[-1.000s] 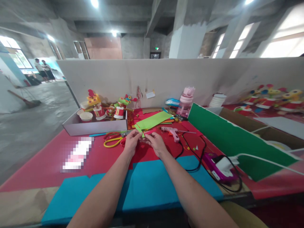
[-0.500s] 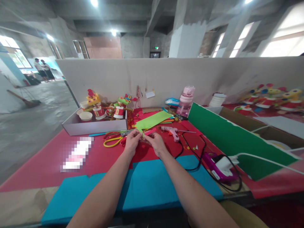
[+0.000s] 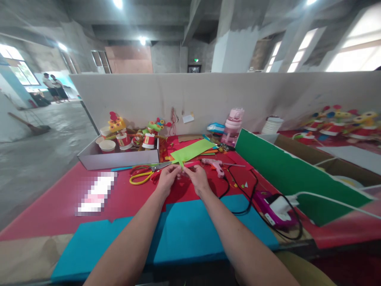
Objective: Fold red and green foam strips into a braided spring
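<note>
Left, paper-cup figures [image 3: 149,141] in a box [image 3: 122,161] look finished. The left hand [image 3: 166,179] and right hand [image 3: 199,179] pinch a green paper strip [image 3: 180,160] above red covering [image 3: 133,202], seemingly unfinished, unattached to any cup; rightward, the glue gun [image 3: 218,169] lies untouched.

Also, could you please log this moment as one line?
left hand: pinching narrow lime-green paper strip | right hand: pinching same strip | nearby: pink glue gun, yellow-handled metal scissors | surface: red table covering

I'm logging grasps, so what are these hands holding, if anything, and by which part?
A narrow light-green paper strip, its near end pinched at the fingertips of the left hand and right hand.
</note>
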`<state>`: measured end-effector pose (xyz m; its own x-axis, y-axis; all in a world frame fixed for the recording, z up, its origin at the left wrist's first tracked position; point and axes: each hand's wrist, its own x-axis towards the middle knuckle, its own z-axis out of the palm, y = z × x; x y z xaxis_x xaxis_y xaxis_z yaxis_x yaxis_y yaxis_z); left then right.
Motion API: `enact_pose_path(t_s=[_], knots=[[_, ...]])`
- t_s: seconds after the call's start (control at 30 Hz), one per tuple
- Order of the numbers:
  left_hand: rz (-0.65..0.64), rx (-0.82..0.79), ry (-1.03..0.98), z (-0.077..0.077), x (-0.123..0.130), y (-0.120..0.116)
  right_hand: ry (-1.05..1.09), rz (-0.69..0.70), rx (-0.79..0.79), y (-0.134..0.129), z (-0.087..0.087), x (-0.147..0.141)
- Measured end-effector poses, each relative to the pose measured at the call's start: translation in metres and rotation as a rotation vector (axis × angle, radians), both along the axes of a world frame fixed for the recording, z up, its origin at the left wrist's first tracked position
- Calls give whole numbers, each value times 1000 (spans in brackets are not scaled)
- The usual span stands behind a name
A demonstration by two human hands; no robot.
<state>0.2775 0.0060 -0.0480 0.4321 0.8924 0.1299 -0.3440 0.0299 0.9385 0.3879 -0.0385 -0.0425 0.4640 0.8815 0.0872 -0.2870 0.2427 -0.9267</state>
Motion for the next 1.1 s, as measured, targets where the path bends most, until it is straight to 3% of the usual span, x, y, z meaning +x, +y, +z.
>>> enact_pose_path(t_s=[0.3, 0.87, 1.1], knots=[[110, 42, 53, 0, 0, 3, 68, 98, -18, 1, -3, -1], [75, 35, 48, 2, 0, 2, 40, 109, -12, 1, -5, 2], [139, 36, 16, 3, -1, 6, 46, 88, -49, 3, -9, 6]])
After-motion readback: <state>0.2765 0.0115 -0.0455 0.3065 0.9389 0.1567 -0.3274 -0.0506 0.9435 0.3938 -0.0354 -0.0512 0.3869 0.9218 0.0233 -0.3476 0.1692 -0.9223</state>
